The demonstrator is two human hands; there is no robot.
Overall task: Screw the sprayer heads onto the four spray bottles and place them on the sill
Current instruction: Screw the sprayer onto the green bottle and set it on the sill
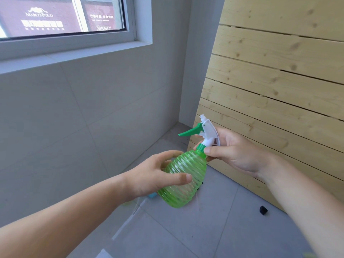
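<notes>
Both bare forearms are entering from the bottom edge, cut off at the frame, and meeting mid-view over a grey tiled floor [186,229]. Left hand [156,175] is wrapping around the belly of a green ribbed spray bottle [184,179], thumb lying across the near face and fingers curling over the far side, where they are partly hidden by the translucent plastic. Bottle is being held in mid-air, tilted with its neck pointing up and to the right. Right hand [236,151] is pinching the green collar at the neck, thumb [214,150] pressing on the near side; its other fingers are passing behind the white sprayer head [209,133] and are mostly concealed. Sprayer head is sitting on the bottle neck; how far the thread is engaged cannot be told. Green trigger [189,130] is pointing left.

Behind the left wrist, something pale blue [152,194] is peeking out on the floor, too hidden to identify. A small black object [263,210] is lying on the floor near the slatted wooden panel [279,81], which is leaning along the right. Window sill [74,54] is running across the upper left, cut off at the left edge.
</notes>
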